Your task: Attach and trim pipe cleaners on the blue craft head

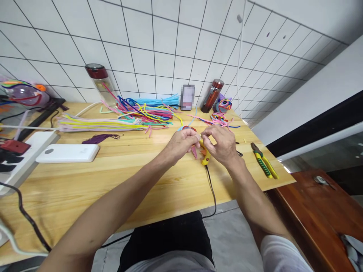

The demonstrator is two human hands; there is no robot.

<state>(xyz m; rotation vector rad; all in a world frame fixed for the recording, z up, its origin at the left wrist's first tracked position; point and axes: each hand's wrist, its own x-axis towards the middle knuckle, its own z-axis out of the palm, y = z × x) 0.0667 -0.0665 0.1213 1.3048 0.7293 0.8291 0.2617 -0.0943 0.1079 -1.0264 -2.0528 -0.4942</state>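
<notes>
Where both hands meet over the table (159, 177), the left hand (181, 142) pinches a red pipe-cleaner piece (189, 129); the right hand (222, 143), just beside, pinches its near end above the yellow glue gun (205, 155).

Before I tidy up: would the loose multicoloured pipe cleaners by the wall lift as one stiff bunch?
Probably not: the multicoloured pipe cleaners lie splayed and curled, so they likely flop and separate. Thin and fuzzy, they look light and unlikely to slip.
</notes>
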